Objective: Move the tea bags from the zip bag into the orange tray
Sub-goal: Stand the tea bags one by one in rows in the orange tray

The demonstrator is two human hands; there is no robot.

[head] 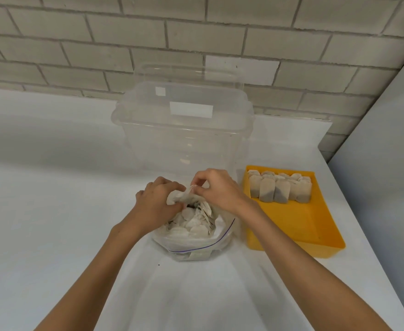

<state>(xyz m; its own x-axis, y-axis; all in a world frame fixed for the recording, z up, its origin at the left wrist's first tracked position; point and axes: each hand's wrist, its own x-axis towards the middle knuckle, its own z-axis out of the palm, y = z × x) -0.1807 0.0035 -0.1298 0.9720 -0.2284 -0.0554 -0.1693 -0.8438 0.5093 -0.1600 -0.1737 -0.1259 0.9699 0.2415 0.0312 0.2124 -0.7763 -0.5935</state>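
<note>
A clear plastic bin (184, 130) is standing upright on the white surface (52, 187), its lid (191, 75) leaning behind it against the brick wall (148, 32).

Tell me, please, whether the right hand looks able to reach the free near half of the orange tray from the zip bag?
Probably yes: the right hand sits beside the orange tray, and nothing stands between them.
</note>
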